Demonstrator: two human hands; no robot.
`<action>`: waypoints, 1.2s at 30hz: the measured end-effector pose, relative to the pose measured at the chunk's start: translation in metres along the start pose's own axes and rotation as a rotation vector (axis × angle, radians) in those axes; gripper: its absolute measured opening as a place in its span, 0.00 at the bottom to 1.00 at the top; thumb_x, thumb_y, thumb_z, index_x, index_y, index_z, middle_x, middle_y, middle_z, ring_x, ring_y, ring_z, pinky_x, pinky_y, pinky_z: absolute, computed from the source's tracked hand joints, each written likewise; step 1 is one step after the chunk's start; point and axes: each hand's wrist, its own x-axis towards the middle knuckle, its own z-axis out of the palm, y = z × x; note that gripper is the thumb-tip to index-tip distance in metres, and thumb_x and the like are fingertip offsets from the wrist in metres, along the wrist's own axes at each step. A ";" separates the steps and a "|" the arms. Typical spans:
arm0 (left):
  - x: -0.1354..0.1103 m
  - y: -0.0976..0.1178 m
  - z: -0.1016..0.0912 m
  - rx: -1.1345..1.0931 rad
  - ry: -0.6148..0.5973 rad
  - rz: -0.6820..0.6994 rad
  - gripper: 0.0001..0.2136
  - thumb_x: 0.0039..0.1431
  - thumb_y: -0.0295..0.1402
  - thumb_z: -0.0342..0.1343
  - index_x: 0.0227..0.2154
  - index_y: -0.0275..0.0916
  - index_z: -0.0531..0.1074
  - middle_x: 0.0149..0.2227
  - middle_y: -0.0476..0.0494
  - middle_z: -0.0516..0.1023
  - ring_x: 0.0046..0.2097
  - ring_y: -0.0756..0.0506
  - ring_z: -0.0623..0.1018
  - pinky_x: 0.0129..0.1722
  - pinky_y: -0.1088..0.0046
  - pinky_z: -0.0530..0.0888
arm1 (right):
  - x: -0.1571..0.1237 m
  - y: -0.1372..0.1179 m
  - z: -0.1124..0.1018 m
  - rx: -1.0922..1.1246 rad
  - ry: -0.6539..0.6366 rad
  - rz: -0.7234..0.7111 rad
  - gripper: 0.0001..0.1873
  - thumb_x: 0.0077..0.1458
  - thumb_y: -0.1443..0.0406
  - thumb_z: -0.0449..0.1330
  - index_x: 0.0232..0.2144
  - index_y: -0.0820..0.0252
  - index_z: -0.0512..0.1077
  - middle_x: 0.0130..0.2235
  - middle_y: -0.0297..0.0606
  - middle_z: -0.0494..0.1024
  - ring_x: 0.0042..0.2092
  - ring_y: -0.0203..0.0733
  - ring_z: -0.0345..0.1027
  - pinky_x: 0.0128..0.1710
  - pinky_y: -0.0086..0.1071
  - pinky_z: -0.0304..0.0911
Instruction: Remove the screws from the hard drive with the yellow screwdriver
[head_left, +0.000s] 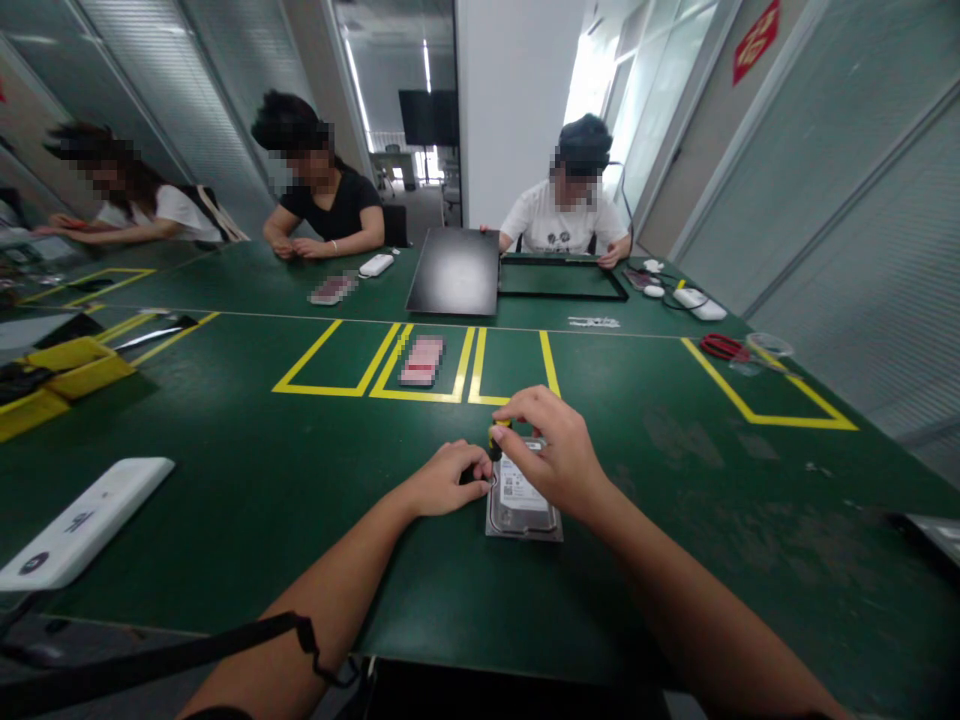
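A silver hard drive [529, 512] with a white label lies on the green table in front of me. My right hand [559, 450] reaches over it, thumb and fingers closed on the yellow-and-black handle of a short screwdriver [496, 440]. The screwdriver stands roughly upright at the drive's upper left edge; its tip is hidden. At that same edge rests my left hand [454, 480], its fingers curled and its thumb against the drive's side, close below the screwdriver handle. Part of the label is covered by my right hand.
Yellow tape outlines mark the table [330, 540]. A pink phone-like object [422, 360] lies beyond the drive. A white power bank [86, 520] and yellow bins [82, 368] are left; red-handled scissors [726, 348] are right. Three people sit opposite, one holding a dark panel [456, 272] and frame [562, 294].
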 end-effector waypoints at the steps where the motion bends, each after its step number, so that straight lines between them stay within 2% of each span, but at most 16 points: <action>1: 0.000 0.000 0.000 -0.002 0.001 -0.003 0.07 0.60 0.37 0.58 0.36 0.39 0.71 0.35 0.48 0.73 0.39 0.44 0.71 0.43 0.68 0.65 | 0.000 0.001 0.000 -0.001 -0.005 0.004 0.05 0.61 0.64 0.59 0.37 0.59 0.74 0.37 0.39 0.75 0.41 0.41 0.68 0.42 0.36 0.63; 9: 0.000 0.003 -0.002 0.002 -0.008 -0.013 0.07 0.60 0.36 0.58 0.35 0.39 0.71 0.34 0.49 0.73 0.39 0.45 0.71 0.43 0.68 0.64 | 0.000 0.001 -0.001 -0.034 0.005 -0.025 0.03 0.60 0.68 0.59 0.36 0.60 0.72 0.36 0.37 0.76 0.39 0.40 0.68 0.40 0.35 0.61; 15: 0.000 0.003 -0.003 0.004 -0.013 -0.015 0.06 0.59 0.35 0.59 0.35 0.39 0.70 0.34 0.51 0.73 0.39 0.45 0.71 0.43 0.68 0.63 | 0.000 0.000 -0.002 -0.021 -0.008 -0.018 0.04 0.59 0.69 0.57 0.37 0.60 0.72 0.37 0.37 0.77 0.40 0.40 0.68 0.41 0.36 0.62; 23: 0.000 0.000 -0.001 0.003 -0.017 -0.015 0.07 0.60 0.37 0.57 0.36 0.40 0.71 0.36 0.48 0.74 0.40 0.44 0.71 0.44 0.67 0.65 | 0.000 -0.001 -0.001 -0.021 -0.020 0.020 0.04 0.61 0.65 0.60 0.36 0.59 0.73 0.37 0.38 0.75 0.41 0.41 0.67 0.40 0.35 0.62; 36: 0.000 0.001 -0.002 0.014 -0.011 -0.004 0.06 0.59 0.34 0.59 0.36 0.40 0.70 0.33 0.51 0.72 0.39 0.45 0.71 0.43 0.68 0.64 | -0.001 0.001 0.000 -0.033 -0.006 -0.017 0.05 0.58 0.69 0.57 0.37 0.59 0.72 0.38 0.37 0.77 0.40 0.40 0.68 0.42 0.36 0.62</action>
